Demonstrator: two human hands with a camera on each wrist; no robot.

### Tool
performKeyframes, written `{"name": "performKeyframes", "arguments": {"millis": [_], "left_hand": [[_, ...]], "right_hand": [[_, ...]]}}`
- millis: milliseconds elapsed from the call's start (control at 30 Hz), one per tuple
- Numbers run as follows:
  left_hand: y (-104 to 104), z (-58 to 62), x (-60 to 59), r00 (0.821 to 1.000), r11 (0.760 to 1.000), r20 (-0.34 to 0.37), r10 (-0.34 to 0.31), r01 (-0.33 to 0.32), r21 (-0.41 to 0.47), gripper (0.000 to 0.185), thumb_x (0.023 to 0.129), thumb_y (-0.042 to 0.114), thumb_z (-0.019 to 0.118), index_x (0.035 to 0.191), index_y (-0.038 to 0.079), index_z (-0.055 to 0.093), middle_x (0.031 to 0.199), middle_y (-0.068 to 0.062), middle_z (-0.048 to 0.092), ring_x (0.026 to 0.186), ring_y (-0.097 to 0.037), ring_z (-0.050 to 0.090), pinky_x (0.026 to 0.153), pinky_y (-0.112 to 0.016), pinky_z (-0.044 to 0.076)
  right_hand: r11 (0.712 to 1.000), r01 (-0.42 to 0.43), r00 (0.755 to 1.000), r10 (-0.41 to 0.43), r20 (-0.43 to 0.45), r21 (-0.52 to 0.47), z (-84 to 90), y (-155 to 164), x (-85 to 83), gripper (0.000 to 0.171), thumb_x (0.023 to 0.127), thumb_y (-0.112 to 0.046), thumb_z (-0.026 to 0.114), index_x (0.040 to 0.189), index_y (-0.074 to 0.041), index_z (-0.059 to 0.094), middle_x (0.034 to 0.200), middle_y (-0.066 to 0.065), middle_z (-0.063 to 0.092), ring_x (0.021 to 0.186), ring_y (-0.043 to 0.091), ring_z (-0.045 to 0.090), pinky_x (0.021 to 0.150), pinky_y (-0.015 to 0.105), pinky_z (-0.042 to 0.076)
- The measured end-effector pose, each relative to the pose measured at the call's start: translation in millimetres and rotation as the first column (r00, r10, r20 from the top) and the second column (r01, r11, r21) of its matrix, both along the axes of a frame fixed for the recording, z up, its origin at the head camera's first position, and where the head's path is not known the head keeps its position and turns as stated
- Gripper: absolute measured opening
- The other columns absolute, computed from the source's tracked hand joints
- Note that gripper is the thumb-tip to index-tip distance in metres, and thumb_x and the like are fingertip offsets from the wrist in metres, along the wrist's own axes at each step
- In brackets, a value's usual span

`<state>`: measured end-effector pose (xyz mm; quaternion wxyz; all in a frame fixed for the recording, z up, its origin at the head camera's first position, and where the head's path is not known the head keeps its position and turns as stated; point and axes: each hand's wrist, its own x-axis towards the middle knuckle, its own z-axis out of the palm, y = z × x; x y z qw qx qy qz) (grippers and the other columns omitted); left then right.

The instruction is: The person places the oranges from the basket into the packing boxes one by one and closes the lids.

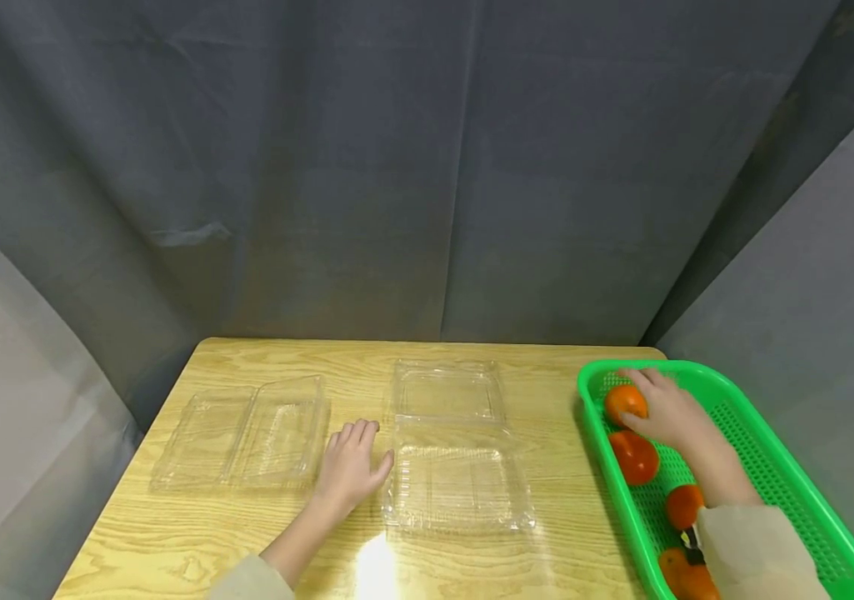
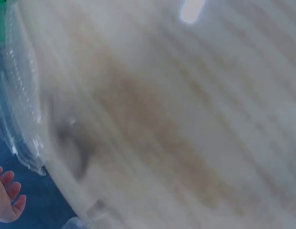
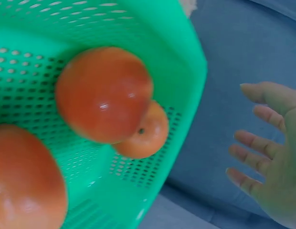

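My right hand (image 1: 659,408) reaches into a green perforated basket (image 1: 590,377) at the table's right edge. Its straight fingers lie over a small orange fruit (image 1: 624,402) at the far end. The right wrist view shows that hand (image 3: 267,157) with spread fingers and nothing in it, beside the basket wall (image 3: 176,62), a large red-orange fruit (image 3: 104,93) and a small orange one (image 3: 148,133). My left hand (image 1: 352,462) rests flat on the wooden table (image 1: 546,567), thumb against an open clear clamshell box (image 1: 456,450). The left wrist view is blurred, with fingertips (image 2: 7,200) at the lower left.
A second open clear clamshell (image 1: 247,433) lies to the left of my left hand. More red-orange fruits (image 1: 635,457) (image 1: 684,505) sit in the basket nearer to me. Grey curtains close off the back and both sides.
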<state>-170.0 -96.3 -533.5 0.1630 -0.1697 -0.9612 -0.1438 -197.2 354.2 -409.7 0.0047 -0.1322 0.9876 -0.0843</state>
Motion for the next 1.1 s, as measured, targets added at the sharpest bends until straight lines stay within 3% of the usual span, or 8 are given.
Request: {"name": "performKeyframes", "arguments": {"millis": [300,633,1100], "left_hand": [[7,-15.7,17.1,0.997,0.999,0.063,0.037,-0.038,0.009,0.050,0.083,0.043,0.052,0.114,0.004,0.055,0.105,-0.008,0.058,0.093,-0.024,0.051,0.079,-0.037,0.043],[11,-25.1,23.9,0.989,0.996,0.128,0.078,-0.083,0.036,0.053,0.083,0.044,0.053,0.116,0.003,0.054,0.106,-0.010,0.058,0.094,-0.025,0.051,0.078,-0.039,0.042],[11,-26.1,27.8,0.986,0.998,0.156,0.058,-0.063,0.027,0.041,0.084,0.040,0.050,0.107,0.006,0.056,0.101,-0.006,0.058,0.087,-0.021,0.051,0.073,-0.035,0.041]], "right_hand": [[0.999,0.011,0.991,-0.018,0.130,0.050,-21.3,13,4.7,0.068,0.075,-0.028,0.071,0.130,-0.003,0.040,0.127,0.033,0.035,0.107,0.054,0.039,0.070,0.059,0.041],[0.999,0.006,0.976,-0.014,0.216,0.038,-43.2,21,8.8,0.075,0.071,-0.033,0.075,0.130,-0.001,0.042,0.129,0.035,0.034,0.109,0.056,0.037,0.073,0.061,0.040],[1.000,0.014,0.979,-0.012,0.203,-0.008,-68.9,25,12.1,0.072,0.061,-0.025,0.076,0.123,-0.006,0.047,0.127,0.033,0.035,0.103,0.055,0.042,0.067,0.058,0.042]]}}
